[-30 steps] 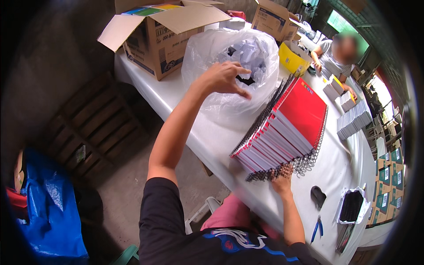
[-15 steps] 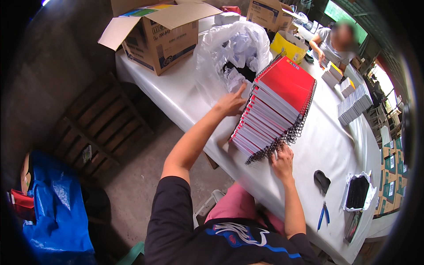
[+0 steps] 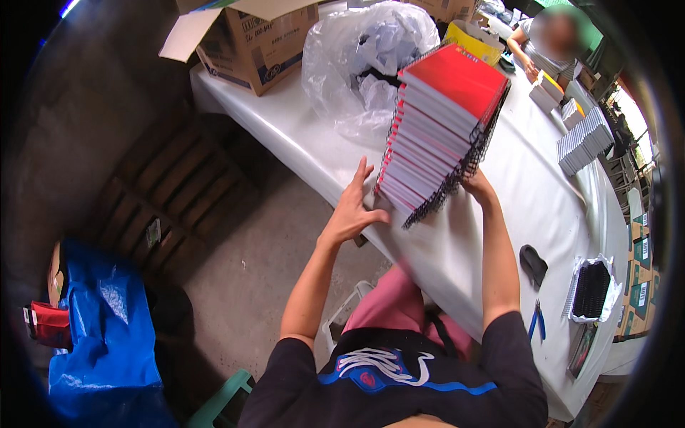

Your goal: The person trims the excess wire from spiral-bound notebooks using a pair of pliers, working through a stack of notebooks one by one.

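A tall stack of red-covered spiral notebooks stands on the table, its black coil bindings bunched along the edges and its white pages facing me. My left hand is open beside the stack's near left corner, thumb and fingers spread, with a small gap to the notebooks. At the stack's right side is my right hand, against the black coils. Its fingers are mostly hidden behind the bindings, so their grip does not show.
Behind the stack sit a clear plastic bag of crumpled paper, an open carton and a yellow bag. To the right lie a black pouch-like item, blue-handled pliers and a container of black coils. Across the table, a person handles notebooks.
My left hand has come off the stack's left side and moved nearer me, fingers spreading. My right hand has slid farther up along the right side. The view has shifted slightly.
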Tool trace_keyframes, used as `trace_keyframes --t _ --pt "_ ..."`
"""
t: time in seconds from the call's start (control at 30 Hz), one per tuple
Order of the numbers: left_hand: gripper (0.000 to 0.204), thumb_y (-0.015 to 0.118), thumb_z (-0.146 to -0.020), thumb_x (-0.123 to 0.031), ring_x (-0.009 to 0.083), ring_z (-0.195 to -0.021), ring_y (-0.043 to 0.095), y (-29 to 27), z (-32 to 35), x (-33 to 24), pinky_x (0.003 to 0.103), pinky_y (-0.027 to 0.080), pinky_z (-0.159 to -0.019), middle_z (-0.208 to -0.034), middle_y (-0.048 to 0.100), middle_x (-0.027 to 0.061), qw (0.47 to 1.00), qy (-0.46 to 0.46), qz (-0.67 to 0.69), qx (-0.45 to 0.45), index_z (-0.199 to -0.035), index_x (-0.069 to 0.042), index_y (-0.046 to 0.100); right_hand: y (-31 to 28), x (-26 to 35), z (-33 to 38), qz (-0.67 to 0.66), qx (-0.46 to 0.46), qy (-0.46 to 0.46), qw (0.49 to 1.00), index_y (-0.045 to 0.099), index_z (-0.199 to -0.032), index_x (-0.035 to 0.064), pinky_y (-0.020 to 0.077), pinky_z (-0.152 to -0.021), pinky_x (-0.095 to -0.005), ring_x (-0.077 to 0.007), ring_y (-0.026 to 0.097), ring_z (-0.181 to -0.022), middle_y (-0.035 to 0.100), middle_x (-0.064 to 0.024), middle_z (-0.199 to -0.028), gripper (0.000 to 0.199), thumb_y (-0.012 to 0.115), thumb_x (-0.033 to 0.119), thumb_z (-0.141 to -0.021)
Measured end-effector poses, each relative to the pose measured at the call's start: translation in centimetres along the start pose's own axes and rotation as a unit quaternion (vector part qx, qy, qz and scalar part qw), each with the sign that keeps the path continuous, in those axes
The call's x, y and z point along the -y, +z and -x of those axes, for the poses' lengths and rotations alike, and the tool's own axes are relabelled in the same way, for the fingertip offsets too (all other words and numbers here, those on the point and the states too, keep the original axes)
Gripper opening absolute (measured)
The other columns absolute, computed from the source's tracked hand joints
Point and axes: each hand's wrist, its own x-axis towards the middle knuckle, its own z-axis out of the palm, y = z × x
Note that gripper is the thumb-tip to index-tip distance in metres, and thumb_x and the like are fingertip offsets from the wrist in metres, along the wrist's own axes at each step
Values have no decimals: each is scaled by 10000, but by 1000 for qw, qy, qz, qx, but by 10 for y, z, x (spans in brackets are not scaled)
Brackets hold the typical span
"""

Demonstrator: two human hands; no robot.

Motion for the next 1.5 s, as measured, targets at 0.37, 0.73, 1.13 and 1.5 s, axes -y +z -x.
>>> trace_keyframes --t 0.37,0.73,1.13,1.5 --pt "864 862 -504 -109 170 -960 596 -1 -27 -16 314 463 -852 -1063 645 66 989 -13 -137 50 -1271 -98 465 29 7 1 -147 116 -21 982 328 -1381 32 310 -1030 -262 -145 436 -1152 488 -39 -1273 751 604 -81 -691" --pt "447 726 -643 41 112 -804 618 12 -36 -17 287 514 -749 -881 673 42 985 -29 -53 160 -1068 -20 603 15 -1 53 -177 54 -50 982 429 -1305 15 354 -1023 -284 -159 472 -1133 527 -54 -1230 705 714 -57 -664" --pt "528 748 -591 97 130 -771 625 59 -78 -12 280 532 -681 -872 663 68 954 -6 -6 300 -1078 -1 571 -5 -8 118 -63 -137 -16 988 556 -1128 60 451 -907 -304 -138 565 -1000 632 -19 -1055 620 763 -73 -559" --pt "599 782 -651 3 133 -983 558 52 -89 2 295 464 -877 -1096 618 53 932 -70 -155 318 -1189 -19 521 3 -17 135 19 -143 64 987 397 -1312 92 410 -972 -385 -224 503 -1147 530 -95 -1245 730 761 134 -680"
